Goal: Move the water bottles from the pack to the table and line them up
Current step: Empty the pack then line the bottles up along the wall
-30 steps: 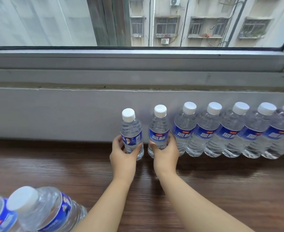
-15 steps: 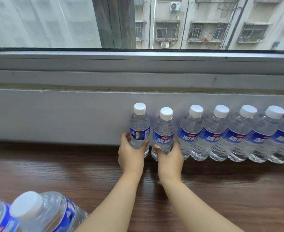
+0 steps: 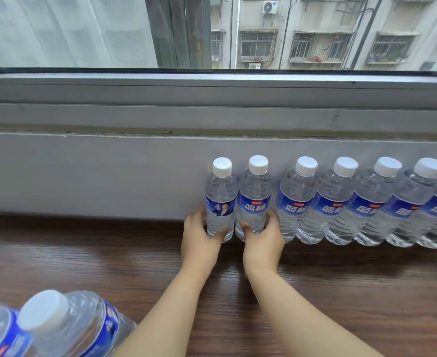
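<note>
Several clear water bottles with white caps and blue labels stand in a row (image 3: 367, 202) along the grey wall at the back of the dark wooden table (image 3: 83, 261). My left hand (image 3: 199, 243) grips the base of the leftmost bottle (image 3: 221, 191). My right hand (image 3: 262, 243) grips the bottle beside it (image 3: 254, 191). Both bottles stand upright and touch each other; a small gap separates them from the rest of the row. The pack's bottles (image 3: 65, 328) sit at the bottom left corner, partly cut off.
A grey wall (image 3: 83, 173) and window frame (image 3: 212, 99) rise right behind the row. Bare tabletop lies to the left of the row and in front of it.
Both hands have pushed their bottles back toward the wall and together; the gap between the two bottles has closed.
</note>
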### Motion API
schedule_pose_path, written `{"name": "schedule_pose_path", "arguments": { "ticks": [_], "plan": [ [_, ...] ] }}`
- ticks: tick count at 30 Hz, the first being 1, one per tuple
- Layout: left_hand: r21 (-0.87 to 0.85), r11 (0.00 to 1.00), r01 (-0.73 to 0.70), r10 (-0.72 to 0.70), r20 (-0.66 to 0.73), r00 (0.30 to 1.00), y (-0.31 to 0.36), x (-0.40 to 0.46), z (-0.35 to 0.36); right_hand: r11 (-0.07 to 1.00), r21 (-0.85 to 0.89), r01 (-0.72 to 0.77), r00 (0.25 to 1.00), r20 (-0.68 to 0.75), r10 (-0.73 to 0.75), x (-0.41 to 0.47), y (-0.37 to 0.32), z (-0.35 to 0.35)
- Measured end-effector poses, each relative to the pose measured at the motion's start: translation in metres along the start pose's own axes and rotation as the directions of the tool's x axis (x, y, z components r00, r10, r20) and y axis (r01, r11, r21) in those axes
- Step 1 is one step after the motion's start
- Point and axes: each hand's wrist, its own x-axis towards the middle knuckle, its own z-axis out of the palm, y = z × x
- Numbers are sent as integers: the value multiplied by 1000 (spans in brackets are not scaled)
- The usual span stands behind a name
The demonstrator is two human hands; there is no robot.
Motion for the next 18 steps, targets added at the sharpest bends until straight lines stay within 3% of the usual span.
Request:
{"name": "schedule_pose_path", "arguments": {
  "ticks": [4,8,10,14,18],
  "plan": [
    [65,998,8,-7,-27,1000,2,1,1,1000,-4,14,1000,-3,-14,0,2,-1],
    [-187,980,73,-58,86,995,7,1,1,1000,-13,27,1000,-3,-27,1,4,-2],
    [-186,982,41,-23,96,995,8,0,0,999,-20,36,999,-8,-36,1,5,-1],
    [-34,999,-27,28,39,999,12,-1,-1,999,-12,38,999,-5,-38,1,3,-2],
    [204,978,35,-36,0,999,17,-1,1,999,-13,45,999,-1,-45,1,4,-3]
  ]
}}
